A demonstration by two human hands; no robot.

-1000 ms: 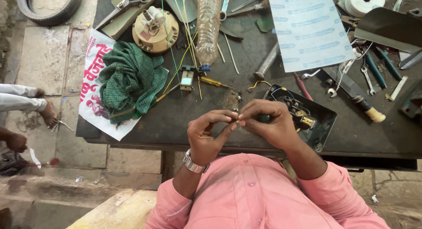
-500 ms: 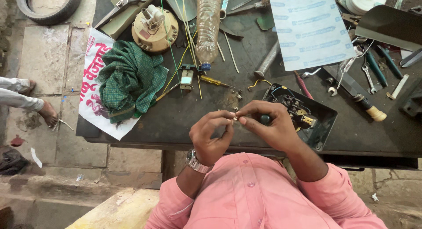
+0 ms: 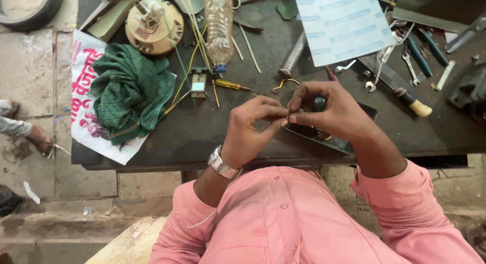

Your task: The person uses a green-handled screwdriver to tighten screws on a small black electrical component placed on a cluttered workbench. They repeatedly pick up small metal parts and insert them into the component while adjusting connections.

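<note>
My left hand (image 3: 250,125), with a metal watch (image 3: 220,164) on its wrist, pinches a small thin metal part (image 3: 286,115) between thumb and forefinger. My right hand (image 3: 331,114) meets it fingertip to fingertip, touching the same part. A green-handled tool (image 3: 319,103) is tucked in the right hand's fingers. Both hands hover over the near edge of a dark workbench (image 3: 202,137), just above a black tray (image 3: 354,144) of small parts. The part itself is too small to identify.
On the bench lie a green cloth (image 3: 129,94) on a printed bag, a round tan device (image 3: 153,22), a plastic bottle (image 3: 218,23), a small meter (image 3: 198,85), a yellow screwdriver (image 3: 232,85), a paper sheet (image 3: 341,23) and hand tools (image 3: 415,54). Another person's foot (image 3: 38,138) is at left.
My hands stay joined on the small part, with only slight finger movement. The other person's foot at the left has shifted.
</note>
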